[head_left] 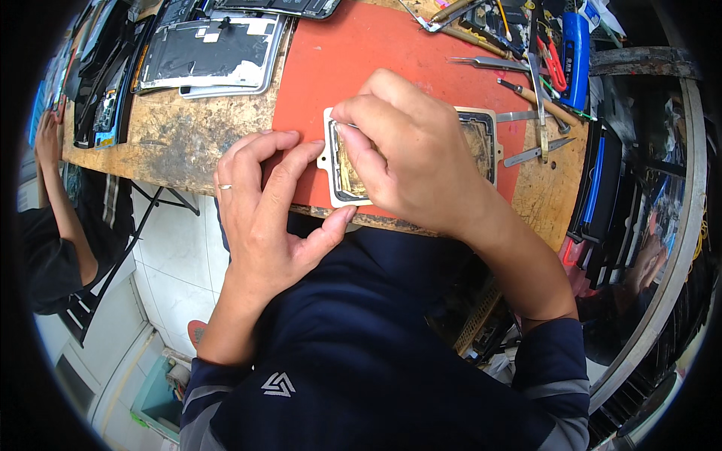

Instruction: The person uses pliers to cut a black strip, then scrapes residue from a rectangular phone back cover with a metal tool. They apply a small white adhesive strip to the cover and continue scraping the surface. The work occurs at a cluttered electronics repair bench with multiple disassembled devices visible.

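Observation:
A flat rectangular frame (329, 180) with a pale border and a small tab on each side lies on the orange-red mat (316, 60). Black edging and a scraped, gold-brown surface show inside it. Over the frame, my right hand (417, 146) is closed, thumb and forefinger pinched at its upper left corner; whatever they grip is too hidden to make out. My left hand (267, 199) rests at the frame's left side with fingers spread. Its fingertips are by the left tab and its thumb is at the near left corner.
Tweezers (489, 64), a wooden-handled blade (538, 98), red-handled pliers (553, 64) and a blue tool (576, 60) crowd the right. Dismantled device panels (210, 56) are stacked at the far left. Another person's arm (64, 195) reaches to the bench's left end.

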Action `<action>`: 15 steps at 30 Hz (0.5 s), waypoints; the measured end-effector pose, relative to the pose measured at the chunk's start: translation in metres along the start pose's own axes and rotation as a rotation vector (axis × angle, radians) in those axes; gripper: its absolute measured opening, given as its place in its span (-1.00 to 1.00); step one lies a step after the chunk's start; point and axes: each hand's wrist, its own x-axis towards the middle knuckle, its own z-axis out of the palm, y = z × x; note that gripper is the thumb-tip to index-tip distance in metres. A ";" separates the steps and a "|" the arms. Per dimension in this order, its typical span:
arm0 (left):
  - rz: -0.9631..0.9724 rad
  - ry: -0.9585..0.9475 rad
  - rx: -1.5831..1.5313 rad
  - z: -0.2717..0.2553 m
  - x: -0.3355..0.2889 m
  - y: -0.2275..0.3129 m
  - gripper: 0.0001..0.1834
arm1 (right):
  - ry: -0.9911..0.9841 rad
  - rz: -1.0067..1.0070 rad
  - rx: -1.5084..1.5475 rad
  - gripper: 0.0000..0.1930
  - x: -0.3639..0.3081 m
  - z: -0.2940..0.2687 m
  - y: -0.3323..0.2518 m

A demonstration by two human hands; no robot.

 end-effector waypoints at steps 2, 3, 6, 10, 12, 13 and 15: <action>-0.001 0.003 -0.001 0.000 0.000 0.000 -0.25 | -0.021 -0.004 0.006 -0.81 -0.001 -0.001 -0.001; 0.002 0.009 -0.003 0.001 0.000 -0.001 -0.25 | -0.032 0.000 0.006 -0.80 -0.001 -0.002 -0.001; 0.008 0.005 -0.003 0.001 -0.001 -0.002 -0.25 | -0.051 -0.021 0.003 -0.78 -0.003 -0.004 -0.003; 0.021 0.024 0.010 0.002 -0.001 -0.004 -0.25 | -0.097 -0.037 0.006 -0.74 -0.006 -0.008 -0.005; 0.023 0.025 0.019 0.002 -0.001 -0.004 -0.25 | -0.129 -0.030 0.018 -0.73 -0.008 -0.009 -0.006; 0.017 0.024 0.013 0.002 -0.001 -0.004 -0.25 | -0.125 -0.045 0.024 -0.74 -0.009 -0.010 -0.007; 0.022 0.023 0.016 0.002 -0.001 -0.004 -0.25 | -0.121 -0.061 0.035 -0.74 -0.011 -0.011 -0.009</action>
